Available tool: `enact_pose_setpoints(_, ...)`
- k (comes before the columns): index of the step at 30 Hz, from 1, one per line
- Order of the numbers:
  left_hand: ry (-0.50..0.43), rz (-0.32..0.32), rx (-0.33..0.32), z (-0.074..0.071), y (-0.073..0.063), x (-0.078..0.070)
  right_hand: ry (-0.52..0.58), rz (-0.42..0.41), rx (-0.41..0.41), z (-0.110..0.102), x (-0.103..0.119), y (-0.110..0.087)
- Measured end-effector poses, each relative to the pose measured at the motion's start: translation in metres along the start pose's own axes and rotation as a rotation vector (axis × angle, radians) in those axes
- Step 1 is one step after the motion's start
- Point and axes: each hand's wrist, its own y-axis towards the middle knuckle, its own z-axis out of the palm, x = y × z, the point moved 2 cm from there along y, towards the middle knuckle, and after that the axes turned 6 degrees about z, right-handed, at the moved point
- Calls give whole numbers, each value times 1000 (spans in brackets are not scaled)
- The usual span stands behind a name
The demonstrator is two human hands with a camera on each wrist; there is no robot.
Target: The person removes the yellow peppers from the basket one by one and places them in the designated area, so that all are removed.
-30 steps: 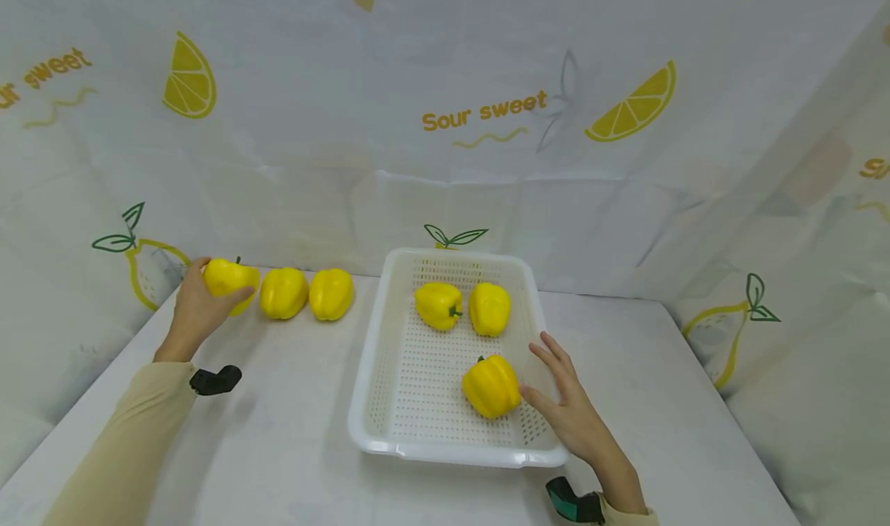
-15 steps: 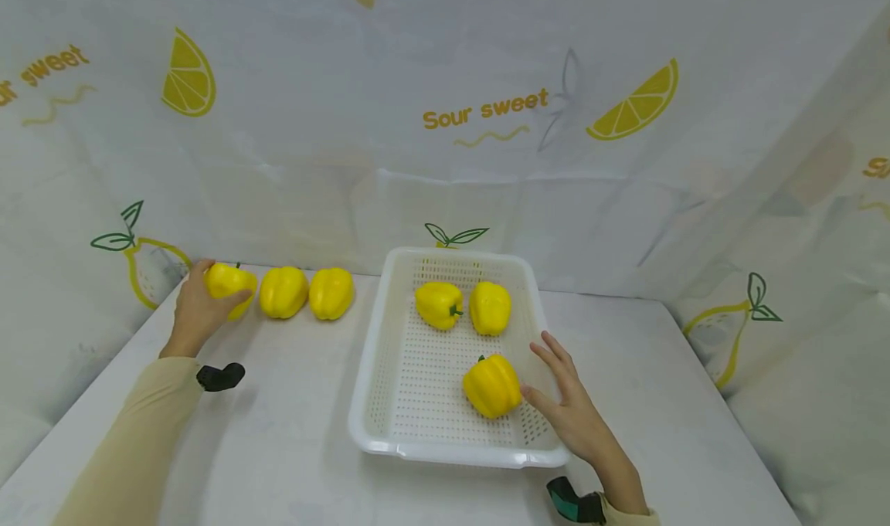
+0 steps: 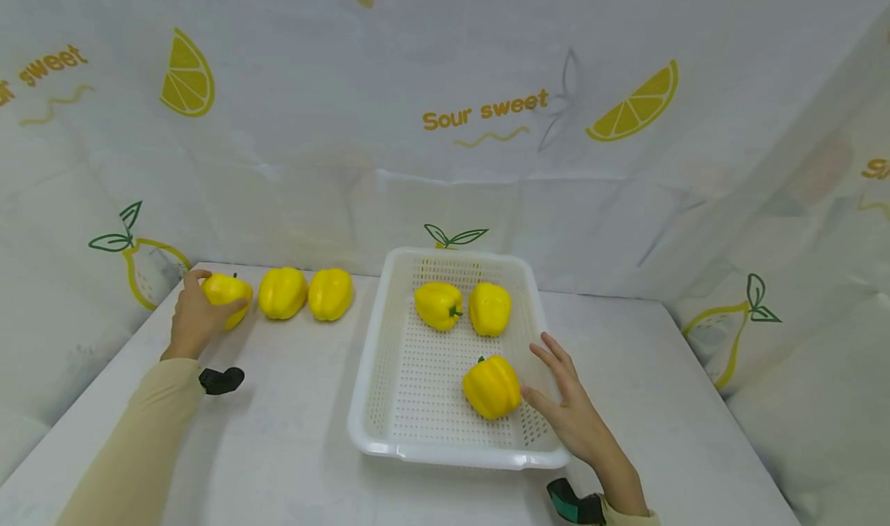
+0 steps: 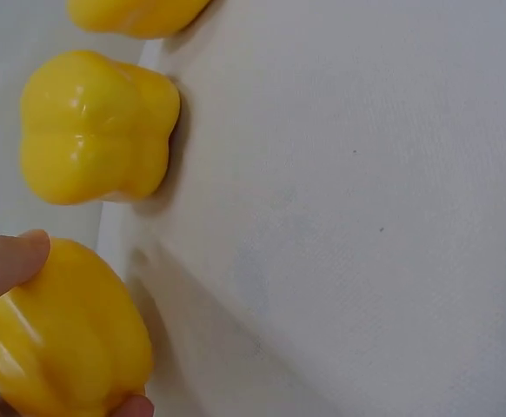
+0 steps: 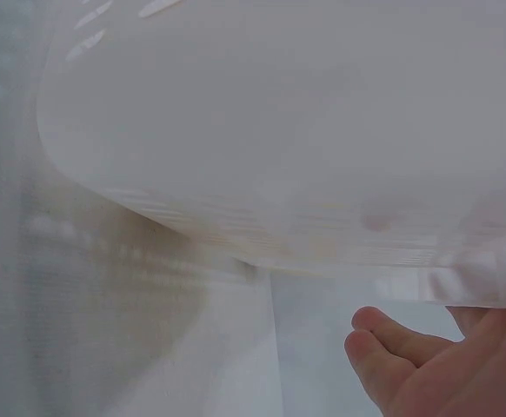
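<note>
At the far left end of the row, my left hand grips a yellow bell pepper with its stem up. In the left wrist view, thumb and fingers curve around opposite sides of this pepper, which sits close over the table. Two more yellow bell peppers, a middle one and a right one, continue the row. My right hand straddles the right rim of the white perforated basket, fingers extended. Its thumb tip reaches inside, right beside a yellow bell pepper.
Two other yellow bell peppers, one on the left and one on the right, lie in the basket's far half. White table surface surrounds the basket. A lemon-printed white sheet hangs behind and at both sides.
My left hand has lowered the yellow bell pepper toward the table and shifted it slightly left. The right hand, basket and other peppers have stayed in place.
</note>
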Motion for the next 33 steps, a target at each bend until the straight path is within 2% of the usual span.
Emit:
enact_pose_setpoints(8,50,-62,80,3,2,6,1,0,-2,1,-1,0)
enact_pose_setpoints(13,68,-61,178,4,4,5,-4,-3,-3,1,-1,0)
enact_pose_setpoints(16,86,-57,205,4,5,4,-3,-5,-4,0,-1,0)
enact_pose_setpoints(21,98,-59,167,3,5,4,0,-2,-4,1,0,0)
enact_pose_setpoints(33,98,5,38,6,5,10,-8,20,-5,0,0,0)
